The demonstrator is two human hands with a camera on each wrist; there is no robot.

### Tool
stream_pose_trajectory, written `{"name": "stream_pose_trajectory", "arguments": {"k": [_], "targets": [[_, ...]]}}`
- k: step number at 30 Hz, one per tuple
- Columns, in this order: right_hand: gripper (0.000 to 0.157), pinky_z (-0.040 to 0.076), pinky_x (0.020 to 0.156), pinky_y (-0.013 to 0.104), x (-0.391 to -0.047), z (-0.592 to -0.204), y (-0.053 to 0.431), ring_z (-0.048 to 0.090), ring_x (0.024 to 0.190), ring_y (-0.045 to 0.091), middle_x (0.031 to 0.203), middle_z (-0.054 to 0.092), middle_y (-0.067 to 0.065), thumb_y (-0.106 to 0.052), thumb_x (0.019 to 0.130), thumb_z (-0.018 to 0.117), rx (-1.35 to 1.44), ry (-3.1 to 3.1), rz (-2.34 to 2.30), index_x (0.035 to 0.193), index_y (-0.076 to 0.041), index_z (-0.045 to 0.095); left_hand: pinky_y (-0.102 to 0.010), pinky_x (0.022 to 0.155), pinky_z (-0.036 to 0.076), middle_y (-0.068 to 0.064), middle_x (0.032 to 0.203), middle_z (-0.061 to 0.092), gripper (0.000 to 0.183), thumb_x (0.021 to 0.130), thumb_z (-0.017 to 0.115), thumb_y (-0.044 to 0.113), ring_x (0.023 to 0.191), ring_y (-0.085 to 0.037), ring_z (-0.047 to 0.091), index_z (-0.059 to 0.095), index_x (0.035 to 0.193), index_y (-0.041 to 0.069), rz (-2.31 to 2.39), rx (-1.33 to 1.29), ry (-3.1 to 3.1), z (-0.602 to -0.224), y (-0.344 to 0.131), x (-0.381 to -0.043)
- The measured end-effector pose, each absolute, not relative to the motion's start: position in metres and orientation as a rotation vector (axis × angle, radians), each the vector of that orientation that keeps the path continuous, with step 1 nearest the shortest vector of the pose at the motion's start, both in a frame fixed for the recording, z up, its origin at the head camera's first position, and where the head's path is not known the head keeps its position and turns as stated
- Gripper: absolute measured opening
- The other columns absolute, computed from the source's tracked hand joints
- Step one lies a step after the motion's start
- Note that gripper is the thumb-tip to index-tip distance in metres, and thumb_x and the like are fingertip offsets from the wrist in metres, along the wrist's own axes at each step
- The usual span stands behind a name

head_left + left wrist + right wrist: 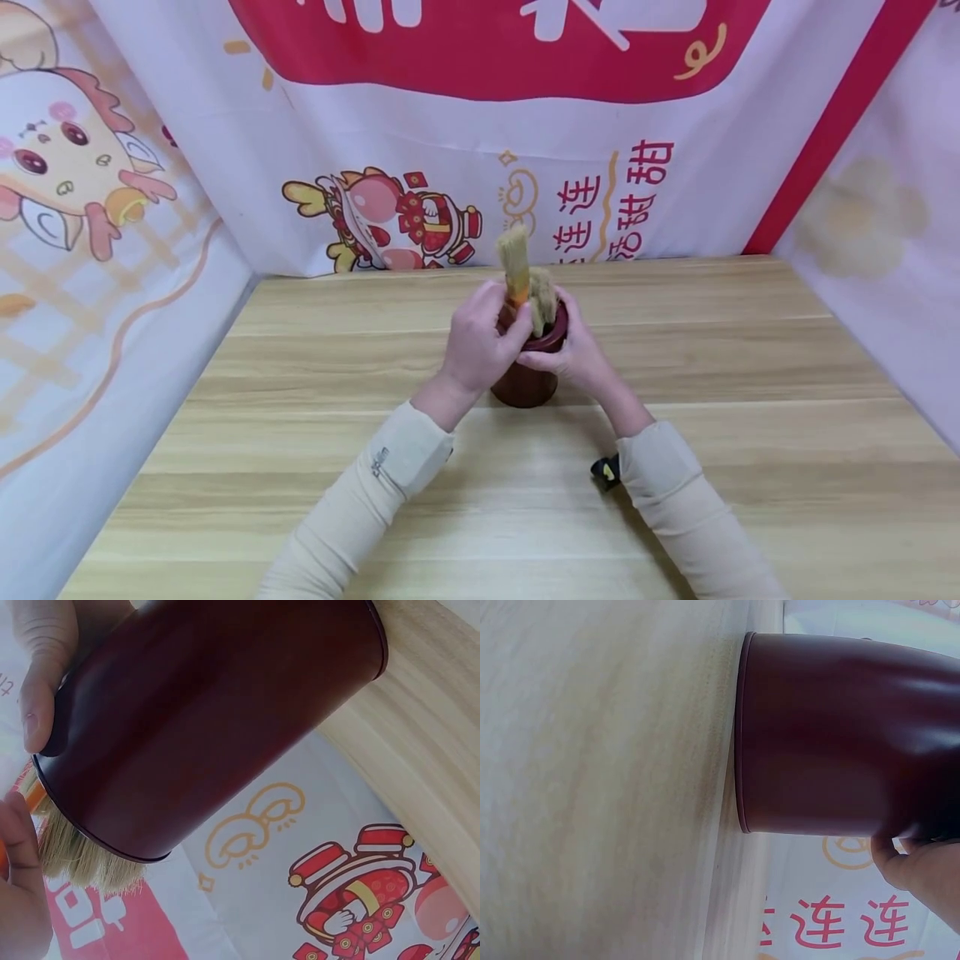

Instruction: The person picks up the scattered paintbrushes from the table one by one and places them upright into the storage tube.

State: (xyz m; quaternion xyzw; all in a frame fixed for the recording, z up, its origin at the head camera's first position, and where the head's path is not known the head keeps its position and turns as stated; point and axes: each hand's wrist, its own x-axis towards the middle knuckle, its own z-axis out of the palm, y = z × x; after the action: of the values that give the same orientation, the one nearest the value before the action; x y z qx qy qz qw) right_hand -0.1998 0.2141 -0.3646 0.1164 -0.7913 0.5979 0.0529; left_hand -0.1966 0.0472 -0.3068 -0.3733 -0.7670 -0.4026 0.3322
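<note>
A dark red-brown cylindrical pot (525,387) stands upright on the wooden table. My right hand (585,358) grips it near the rim, thumb across the near side. Above the pot's mouth my left hand (480,343) pinches a paintbrush (513,254) by its orange part, pale bristles pointing up. More pale bristles (542,302) stick out of the pot beside it. In the left wrist view, bristles (90,859) show past the rim of the pot (195,727). The right wrist view shows the pot (832,735) with fingers (889,859) at its side. The brush's lower end is hidden.
The wooden table (300,467) reaches back to a printed white cloth (247,167) hung behind and at both sides. A small black object with a yellow mark (606,472) is by the right sleeve's cuff (660,458).
</note>
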Motion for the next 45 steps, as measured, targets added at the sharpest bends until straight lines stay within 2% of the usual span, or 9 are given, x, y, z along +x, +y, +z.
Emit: {"name": "stream_pose_trajectory", "arguments": {"k": [10, 19, 23, 25, 29, 33, 40, 45], "targets": [[0.103, 0.030, 0.115, 0.048, -0.200, -0.364, 0.216, 0.038, 0.134, 0.029, 0.150, 0.033, 0.015, -0.006, 0.072, 0.083, 0.335, -2.414, 1.831, 0.151, -0.012, 0.017, -0.027, 0.059, 0.053, -0.016, 0.086, 0.061, 0.015, 0.090, 0.063, 0.007, 0.068, -0.020, 0.058, 0.061, 0.096, -0.007, -1.065, -1.015, -2.047, -0.305, 0.045, -0.196], [0.102, 0.030, 0.115, 0.048, -0.201, -0.364, 0.215, 0.039, 0.134, 0.030, 0.149, 0.034, 0.017, -0.005, 0.072, 0.082, 0.351, -2.403, 1.826, 0.150, -0.010, 0.016, -0.034, 0.077, 0.056, -0.020, 0.102, 0.063, 0.019, 0.091, 0.063, 0.006, 0.087, -0.026, 0.062, 0.060, 0.105, -0.007, -1.033, -1.069, -2.137, -0.305, 0.043, -0.199], [0.102, 0.031, 0.115, 0.047, -0.201, -0.365, 0.216, 0.040, 0.133, 0.031, 0.147, 0.036, 0.019, -0.003, 0.072, 0.082, 0.352, -2.386, 1.850, 0.150, -0.010, 0.017, -0.026, 0.066, 0.055, -0.020, 0.105, 0.060, 0.035, 0.088, 0.068, 0.011, 0.075, -0.020, 0.061, 0.057, 0.115, -0.008, -1.044, -1.050, -2.217, -0.303, 0.042, -0.200], [0.103, 0.032, 0.115, 0.046, -0.201, -0.366, 0.216, 0.040, 0.133, 0.030, 0.147, 0.037, 0.018, -0.005, 0.072, 0.083, 0.350, -2.389, 1.843, 0.150, -0.011, 0.017, -0.023, 0.055, 0.050, -0.021, 0.105, 0.058, 0.048, 0.085, 0.073, 0.013, 0.063, -0.017, 0.055, 0.054, 0.123, -0.009, -1.084, -1.014, -2.185, -0.300, 0.039, -0.201], [0.103, 0.032, 0.115, 0.045, -0.202, -0.368, 0.216, 0.041, 0.133, 0.027, 0.148, 0.036, 0.015, -0.007, 0.072, 0.083, 0.358, -2.391, 1.827, 0.150, -0.012, 0.017, -0.019, 0.046, 0.042, -0.022, 0.105, 0.052, 0.067, 0.079, 0.077, 0.014, 0.051, -0.012, 0.045, 0.046, 0.133, -0.009, -1.174, -0.930, -2.035, -0.296, 0.031, -0.202], [0.102, 0.030, 0.116, 0.045, -0.203, -0.367, 0.216, 0.040, 0.134, 0.027, 0.148, 0.036, 0.014, -0.005, 0.072, 0.083, 0.367, -2.386, 1.829, 0.150, -0.012, 0.017, -0.016, 0.044, 0.037, -0.021, 0.098, 0.048, 0.061, 0.080, 0.076, 0.013, 0.047, -0.008, 0.041, 0.049, 0.130, -0.010, -1.204, -0.894, -1.980, -0.301, 0.026, -0.203], [0.103, 0.028, 0.118, 0.044, -0.202, -0.367, 0.214, 0.038, 0.136, 0.027, 0.149, 0.036, 0.014, -0.006, 0.072, 0.083, 0.349, -2.397, 1.871, 0.150, -0.013, 0.017, -0.012, 0.046, 0.037, -0.019, 0.087, 0.046, 0.035, 0.081, 0.065, -0.001, 0.049, -0.011, 0.044, 0.056, 0.114, -0.010, -1.267, -0.849, -1.947, -0.320, 0.025, -0.204], [0.101, 0.027, 0.118, 0.045, -0.203, -0.367, 0.216, 0.038, 0.136, 0.027, 0.149, 0.036, 0.013, -0.005, 0.072, 0.083, 0.331, -2.382, 1.880, 0.149, -0.014, 0.018, -0.015, 0.046, 0.040, -0.019, 0.088, 0.051, 0.029, 0.083, 0.068, 0.004, 0.050, -0.012, 0.047, 0.060, 0.109, -0.007, -1.255, -0.881, -1.947, -0.321, 0.027, -0.207]]}}
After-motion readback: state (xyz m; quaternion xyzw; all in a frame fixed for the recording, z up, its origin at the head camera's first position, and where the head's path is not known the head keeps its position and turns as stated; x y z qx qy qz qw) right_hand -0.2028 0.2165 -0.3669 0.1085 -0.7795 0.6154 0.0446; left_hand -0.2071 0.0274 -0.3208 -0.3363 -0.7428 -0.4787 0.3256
